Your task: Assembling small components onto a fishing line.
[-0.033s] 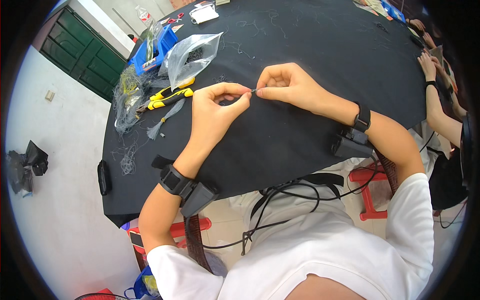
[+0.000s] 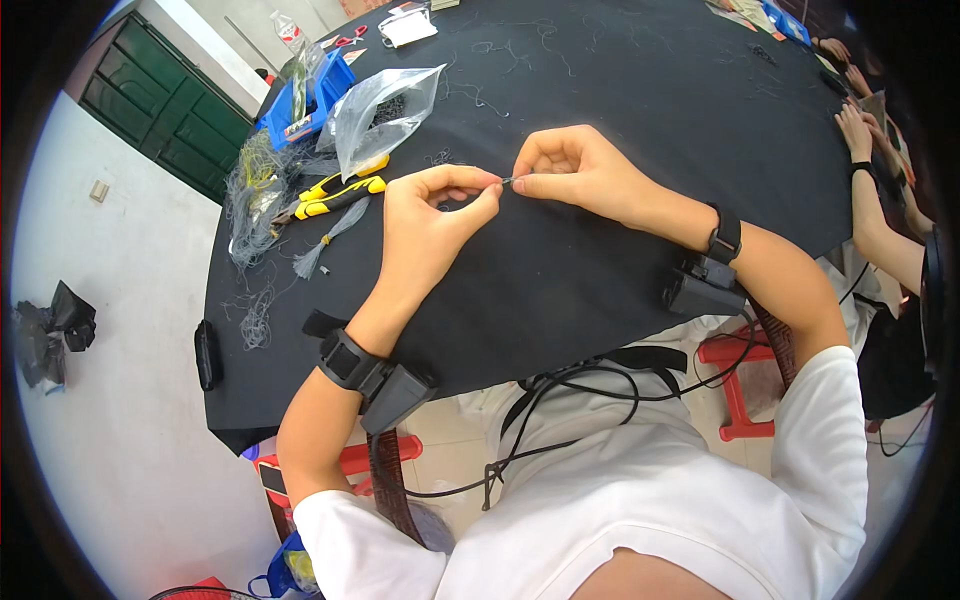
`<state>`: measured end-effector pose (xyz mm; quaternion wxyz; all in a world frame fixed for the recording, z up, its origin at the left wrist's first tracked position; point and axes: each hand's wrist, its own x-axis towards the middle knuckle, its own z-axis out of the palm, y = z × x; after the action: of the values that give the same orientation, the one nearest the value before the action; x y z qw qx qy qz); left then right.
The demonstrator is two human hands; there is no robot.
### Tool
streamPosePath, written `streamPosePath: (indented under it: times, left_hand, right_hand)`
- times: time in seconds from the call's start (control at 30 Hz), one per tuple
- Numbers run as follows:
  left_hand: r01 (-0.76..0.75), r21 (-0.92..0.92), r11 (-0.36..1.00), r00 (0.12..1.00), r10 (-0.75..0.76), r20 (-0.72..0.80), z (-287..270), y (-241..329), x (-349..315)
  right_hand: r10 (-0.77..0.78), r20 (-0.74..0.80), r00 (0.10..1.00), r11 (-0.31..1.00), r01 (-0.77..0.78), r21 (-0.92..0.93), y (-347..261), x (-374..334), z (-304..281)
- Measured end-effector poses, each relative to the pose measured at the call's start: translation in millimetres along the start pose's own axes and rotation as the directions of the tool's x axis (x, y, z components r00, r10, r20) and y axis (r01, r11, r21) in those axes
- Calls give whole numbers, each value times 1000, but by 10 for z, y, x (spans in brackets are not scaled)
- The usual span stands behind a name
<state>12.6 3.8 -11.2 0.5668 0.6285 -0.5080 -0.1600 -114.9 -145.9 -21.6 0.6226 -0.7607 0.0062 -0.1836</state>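
Observation:
Over the black-covered table, my left hand (image 2: 432, 225) and my right hand (image 2: 585, 180) meet almost fingertip to fingertip. Each is closed in a pinch of thumb and forefinger. Between them shows a small dark thin piece (image 2: 508, 181), pinched from both sides; most of it is hidden by the fingers, and its kind is too small to tell. Left of my left hand lie yellow-and-black pliers (image 2: 343, 202) and a tied bundle of grey thread (image 2: 328, 240). Beyond them, an open clear plastic bag (image 2: 372, 120) holds dark small stuff.
A blue bin (image 2: 318, 95) stands at the far left beside a tangle of thread (image 2: 262, 195). Loose threads (image 2: 257, 320) lie nearer me. Black cables (image 2: 560, 378) from my wrist devices cross my lap. Another person's hand (image 2: 853, 132) rests at the table's right edge.

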Motion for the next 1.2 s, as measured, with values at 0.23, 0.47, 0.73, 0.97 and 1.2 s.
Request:
streamPosePath:
  times: [0.23, 0.47, 0.73, 0.97, 1.2]
  left_hand:
    - [-2, 22, 1000, 999, 1, 44, -23, -5, -1]
    - [-40, 10, 999, 999, 40, -8, -3, -21, 15]
    - [-36, -21, 999, 999, 36, -3, -5, -11, 11]
    - [-58, -126, 990, 998, 61, 22, 22, 55, -7]
    - [-83, -168, 982, 996, 84, -4, 11, 35, 4]
  right_hand:
    - [0, -10, 1000, 1000, 0, -19, 27, 12, -20]
    - [53, 7, 999, 996, -53, -66, -43, 5, -29]
    - [12, -64, 998, 999, -14, -30, 4, 28, -19]
    - [76, 5, 997, 997, -76, -10, -14, 3, -11]
    - [122, 88, 989, 991, -117, -59, -59, -9, 4]
